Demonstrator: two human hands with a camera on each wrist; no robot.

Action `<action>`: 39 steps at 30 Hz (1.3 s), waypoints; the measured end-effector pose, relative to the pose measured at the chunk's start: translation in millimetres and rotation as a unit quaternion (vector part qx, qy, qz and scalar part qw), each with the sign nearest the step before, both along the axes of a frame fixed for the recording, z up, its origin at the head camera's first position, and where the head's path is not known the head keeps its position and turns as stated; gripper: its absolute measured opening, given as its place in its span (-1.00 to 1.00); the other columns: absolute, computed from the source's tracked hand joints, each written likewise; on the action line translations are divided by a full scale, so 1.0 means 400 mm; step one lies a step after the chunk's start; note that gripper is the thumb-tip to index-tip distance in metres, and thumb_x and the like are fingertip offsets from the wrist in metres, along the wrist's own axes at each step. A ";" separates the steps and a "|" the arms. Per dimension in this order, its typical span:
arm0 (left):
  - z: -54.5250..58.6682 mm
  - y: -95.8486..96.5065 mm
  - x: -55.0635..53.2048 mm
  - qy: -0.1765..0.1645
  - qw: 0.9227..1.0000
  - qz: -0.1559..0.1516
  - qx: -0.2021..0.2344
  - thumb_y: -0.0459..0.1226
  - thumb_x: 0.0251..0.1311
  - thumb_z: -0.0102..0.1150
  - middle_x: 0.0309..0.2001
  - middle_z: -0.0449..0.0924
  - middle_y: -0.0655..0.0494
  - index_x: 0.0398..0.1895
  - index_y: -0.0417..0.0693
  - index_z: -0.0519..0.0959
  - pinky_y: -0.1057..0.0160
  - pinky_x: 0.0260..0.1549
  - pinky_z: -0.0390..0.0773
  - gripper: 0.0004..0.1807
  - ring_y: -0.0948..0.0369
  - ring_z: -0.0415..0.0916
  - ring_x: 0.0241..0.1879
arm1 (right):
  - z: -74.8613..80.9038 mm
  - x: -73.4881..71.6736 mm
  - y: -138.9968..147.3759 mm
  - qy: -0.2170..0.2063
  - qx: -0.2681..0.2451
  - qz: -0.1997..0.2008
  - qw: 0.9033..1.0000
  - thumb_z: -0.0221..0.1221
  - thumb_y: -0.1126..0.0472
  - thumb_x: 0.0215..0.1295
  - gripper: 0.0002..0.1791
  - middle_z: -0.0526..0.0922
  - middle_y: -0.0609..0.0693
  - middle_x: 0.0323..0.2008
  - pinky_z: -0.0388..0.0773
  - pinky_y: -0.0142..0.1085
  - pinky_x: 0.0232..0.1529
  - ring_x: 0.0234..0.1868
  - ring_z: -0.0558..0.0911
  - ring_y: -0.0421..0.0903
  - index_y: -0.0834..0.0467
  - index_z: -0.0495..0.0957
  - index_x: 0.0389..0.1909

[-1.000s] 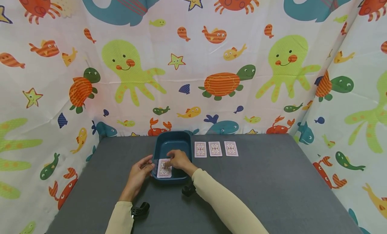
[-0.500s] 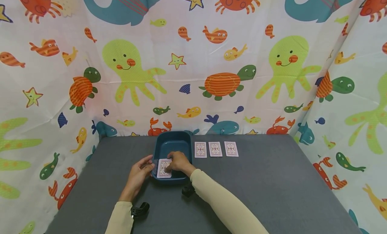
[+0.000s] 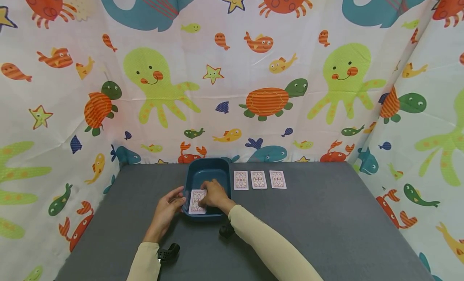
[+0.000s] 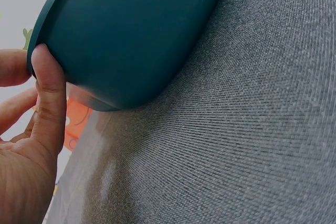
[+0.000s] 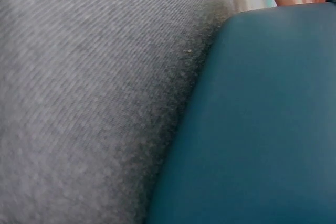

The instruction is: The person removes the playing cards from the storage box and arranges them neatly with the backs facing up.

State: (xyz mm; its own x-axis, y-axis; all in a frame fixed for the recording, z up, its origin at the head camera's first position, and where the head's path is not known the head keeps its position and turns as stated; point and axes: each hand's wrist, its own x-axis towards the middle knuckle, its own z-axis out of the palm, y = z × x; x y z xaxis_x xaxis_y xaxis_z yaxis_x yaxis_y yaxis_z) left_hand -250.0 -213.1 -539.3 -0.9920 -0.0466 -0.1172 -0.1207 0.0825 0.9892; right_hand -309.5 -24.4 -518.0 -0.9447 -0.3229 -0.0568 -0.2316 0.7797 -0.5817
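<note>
My left hand (image 3: 167, 206) pinches the left rim of a dark teal plastic tub (image 3: 208, 162). In the left wrist view, the thumb (image 4: 50, 74) lies along the outer wall and the other fingers are over the rim. Reaching in over the tub's right side, my right hand (image 3: 216, 195) pinches a playing card (image 3: 195, 202) by its right part. That card is patterned side up in the near left of the tub, and whether more cards lie under it cannot be seen. The right fingertips are mostly hidden; the right wrist view shows chiefly the tub's outer wall (image 5: 262, 119).
Three playing cards, a left one (image 3: 241, 180), a middle one (image 3: 258, 179) and a right one (image 3: 278, 179), lie patterned side up in a row right of the tub. Grey cloth covers the table (image 3: 326, 224). Behind hangs a curtain (image 3: 224, 91) printed with sea animals.
The right fingers have shifted slightly on the card, and the card's far edge has risen a little. The left hand, the tub and the three cards in the row have stayed put.
</note>
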 end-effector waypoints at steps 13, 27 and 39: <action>0.002 0.002 -0.003 0.005 1.000 0.003 0.002 -0.33 0.34 0.11 0.11 0.36 -0.08 0.35 0.01 0.40 0.28 -0.27 0.59 -0.50 0.08 0.48 -0.03 | 0.012 -0.007 0.007 -0.039 -0.118 -0.031 0.992 0.39 0.24 0.13 -0.65 0.63 0.00 -0.32 0.54 -0.27 -0.32 -0.34 0.56 -0.10 0.09 0.56 -0.05; 0.006 0.004 0.002 0.002 1.000 0.000 -0.012 -0.27 0.35 0.13 0.14 0.32 -0.09 0.37 0.02 0.38 0.30 -0.24 0.57 -0.48 0.02 0.45 0.03 | 0.014 -0.009 0.009 0.015 -0.176 -0.063 0.982 0.29 0.21 0.27 -0.80 0.55 -0.05 -0.45 0.38 -0.37 -0.52 -0.49 0.47 -0.16 0.02 0.63 -0.10; -0.002 0.002 -0.003 0.004 1.000 0.004 -0.013 -0.28 0.34 0.14 0.13 0.32 -0.07 0.37 0.00 0.37 0.30 -0.26 0.57 -0.47 0.13 0.47 -0.04 | 0.033 0.002 0.012 0.064 -0.246 -0.077 0.964 0.26 0.21 0.30 -0.77 0.67 -0.03 -0.37 0.50 -0.43 -0.42 -0.43 0.54 -0.24 0.02 0.62 -0.04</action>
State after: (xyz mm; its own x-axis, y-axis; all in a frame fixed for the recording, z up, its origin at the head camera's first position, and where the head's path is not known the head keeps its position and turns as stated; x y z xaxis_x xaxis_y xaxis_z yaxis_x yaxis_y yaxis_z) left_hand -251.3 -212.1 -540.0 -0.9924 -0.0584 -0.1085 -0.1143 0.1080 0.9876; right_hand -308.9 -19.7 -504.9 -0.9729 -0.1356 0.1875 -0.2290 0.4472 -0.8646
